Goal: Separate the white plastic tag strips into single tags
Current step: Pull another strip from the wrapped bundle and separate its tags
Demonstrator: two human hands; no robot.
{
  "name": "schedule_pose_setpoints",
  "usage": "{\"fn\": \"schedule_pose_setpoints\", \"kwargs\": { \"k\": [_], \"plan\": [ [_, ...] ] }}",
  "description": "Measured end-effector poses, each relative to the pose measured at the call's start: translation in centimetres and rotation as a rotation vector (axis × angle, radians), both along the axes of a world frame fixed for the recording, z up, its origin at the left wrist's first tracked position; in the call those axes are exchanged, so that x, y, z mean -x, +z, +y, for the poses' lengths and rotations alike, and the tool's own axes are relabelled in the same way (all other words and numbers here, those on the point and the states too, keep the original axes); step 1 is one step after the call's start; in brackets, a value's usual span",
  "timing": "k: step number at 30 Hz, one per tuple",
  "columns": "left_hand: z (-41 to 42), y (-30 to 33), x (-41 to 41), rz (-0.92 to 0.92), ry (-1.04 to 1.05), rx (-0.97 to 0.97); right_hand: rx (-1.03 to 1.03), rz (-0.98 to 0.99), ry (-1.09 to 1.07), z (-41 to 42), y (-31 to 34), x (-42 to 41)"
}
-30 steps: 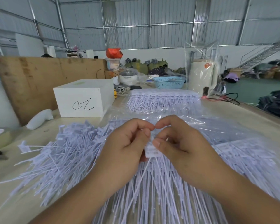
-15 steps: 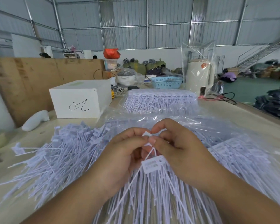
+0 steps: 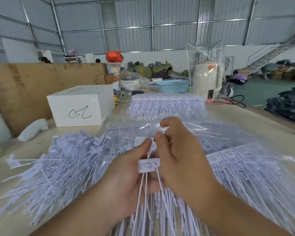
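Both my hands meet above the table's middle. My left hand (image 3: 126, 174) and my right hand (image 3: 179, 159) pinch a short white tag strip (image 3: 149, 165) between thumbs and fingertips; its tails hang down between my wrists. One small tag head (image 3: 153, 145) is pinched at my fingertips, slightly above the strip's flat label. A loose heap of single tags (image 3: 61, 164) spreads to the left. Clear bags of unsplit strips (image 3: 237, 159) lie under and right of my hands.
A white box (image 3: 80, 106) with a scribble stands at the back left, a bagged strip bundle (image 3: 165, 106) behind my hands. Farther back are a blue basket (image 3: 173, 86), a bagged white kettle (image 3: 208, 80) and a plywood board (image 3: 24, 86). The table's right edge drops off.
My hands have pulled the strip's label down and away from one tag head, which now sits apart at my fingertips. Earlier, both thumbs were pressed together over the strip.
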State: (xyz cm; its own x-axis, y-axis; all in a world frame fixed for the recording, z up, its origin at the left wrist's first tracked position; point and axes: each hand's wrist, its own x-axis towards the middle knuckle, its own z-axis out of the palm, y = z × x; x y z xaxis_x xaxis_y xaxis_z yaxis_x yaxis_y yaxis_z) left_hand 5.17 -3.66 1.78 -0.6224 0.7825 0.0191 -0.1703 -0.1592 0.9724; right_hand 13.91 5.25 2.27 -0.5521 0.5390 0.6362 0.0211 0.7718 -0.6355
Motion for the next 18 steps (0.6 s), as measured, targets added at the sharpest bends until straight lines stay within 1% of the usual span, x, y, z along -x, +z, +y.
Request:
{"fn": "schedule_pose_setpoints", "kwargs": {
  "k": [2, 3, 5, 7, 8, 11, 12, 14, 16, 18],
  "plan": [
    [-0.2, -0.3, -0.1, 0.013, -0.010, 0.007, 0.100, 0.085, 0.009, 0.5, 0.0, 0.1],
    [-0.4, -0.4, -0.1, 0.024, -0.006, 0.045, 0.142, 0.109, 0.019, 0.7, -0.1, 0.2],
    [0.2, -0.3, -0.1, 0.032, 0.002, 0.043, 0.204, 0.118, 0.044, 0.9, -0.1, 0.2],
    [0.3, -0.2, -0.2, 0.042, 0.023, 0.019, 0.219, 0.122, 0.048, 1.0, -0.2, 0.4],
    [0.3, -0.1, -0.1, 0.021, 0.003, 0.014, 0.214, 0.132, 0.042, 1.0, -0.2, 0.4],
    [-0.3, 0.8, -0.4, -0.125, -0.094, -0.030, 0.218, 0.154, 0.030, 1.0, -0.2, 0.6],
    [-0.4, 1.0, -0.4, -0.127, -0.131, -0.040, 0.227, 0.152, 0.037, 1.0, -0.2, 0.6],
    [-0.5, 1.0, -0.5, -0.074, -0.214, -0.040, 0.243, 0.149, 0.065, 1.0, -0.2, 0.6],
    [-0.5, 0.7, -0.5, 0.002, -0.255, -0.042, 0.240, 0.156, 0.075, 1.0, -0.2, 0.5],
    [-0.3, 0.8, -0.2, 0.044, -0.204, -0.059, 0.241, 0.136, 0.079, 1.3, 0.2, 0.3]
  ]
}}
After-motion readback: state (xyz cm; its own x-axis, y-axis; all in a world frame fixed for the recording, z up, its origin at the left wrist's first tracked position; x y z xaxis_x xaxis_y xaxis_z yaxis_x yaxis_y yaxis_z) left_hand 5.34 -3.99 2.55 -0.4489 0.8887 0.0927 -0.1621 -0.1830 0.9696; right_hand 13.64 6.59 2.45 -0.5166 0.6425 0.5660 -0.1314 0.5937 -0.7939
